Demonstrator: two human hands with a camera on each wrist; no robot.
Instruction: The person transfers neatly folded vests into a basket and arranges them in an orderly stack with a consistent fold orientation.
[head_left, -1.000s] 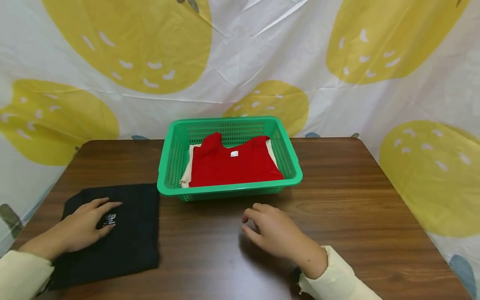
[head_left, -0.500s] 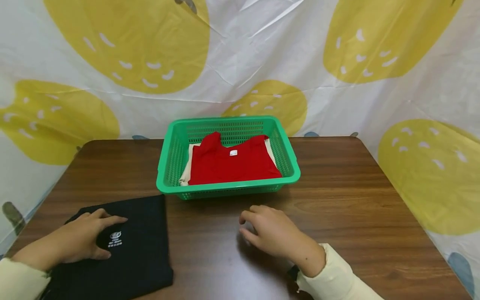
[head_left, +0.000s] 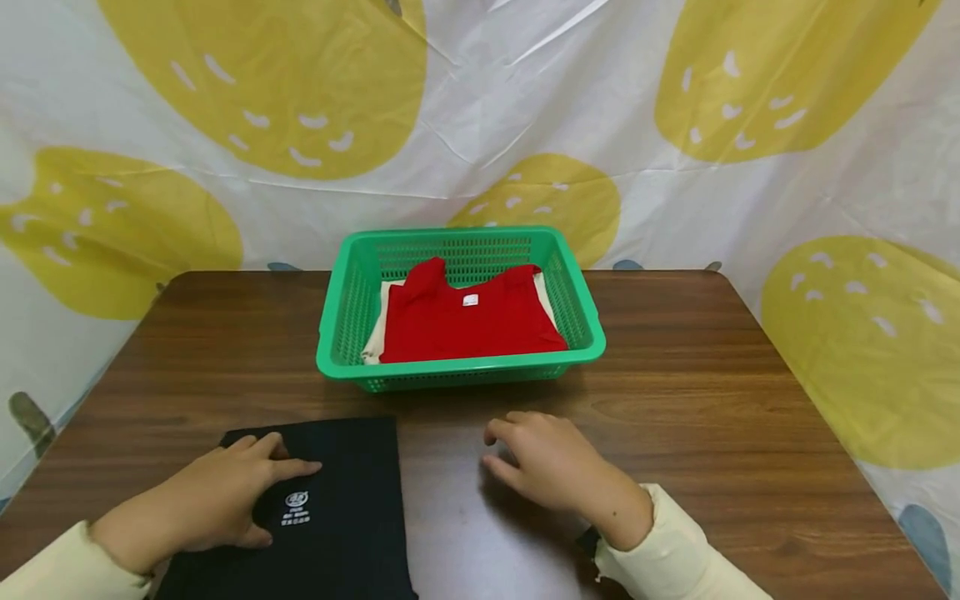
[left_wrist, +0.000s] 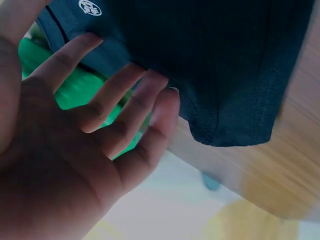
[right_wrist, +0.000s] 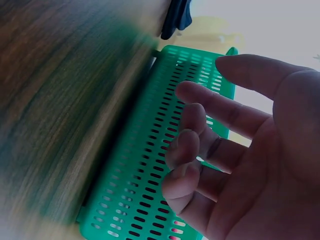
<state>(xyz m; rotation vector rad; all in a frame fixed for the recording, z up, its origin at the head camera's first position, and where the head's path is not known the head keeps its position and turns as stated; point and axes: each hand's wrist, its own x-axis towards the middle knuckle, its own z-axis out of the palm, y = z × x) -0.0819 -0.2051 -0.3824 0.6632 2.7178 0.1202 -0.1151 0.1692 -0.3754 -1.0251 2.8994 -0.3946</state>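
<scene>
Closest to the camera there's the black folded fabric garment (head_left: 345, 517) with a small white print (head_left: 296, 504), lying on the brown wood-grain tabletop (head_left: 712, 417), left of centre and running out of the bottom of the head view. The bare left hand (head_left: 213, 492) rests on it, fingers spread, thumb well apart from the index, not clamped on any fold that I can see. The bare right hand (head_left: 551, 467) is over to the right, fingers loosely bent, thumb apart, nothing held. Can't tell if it's touching the wood.

What could go wrong, imo: with just a spread hand on top, pulling could drag the upper layer and skew the folds, and lifting from one side only would probably let it flop open.

Edges: the tabletop's near edge is out of frame, so no idea how close the garment is to it. Most of the open room is on the right, plus a strip between the hands.

Farther back is the green perforated plastic basket (head_left: 465, 365), near the far edge, with a red folded garment (head_left: 472, 329) over cream-coloured fabric (head_left: 371, 350). Right behind hangs a white curtain with yellow fruit shapes (head_left: 480, 83), so not much slack back there.
</scene>
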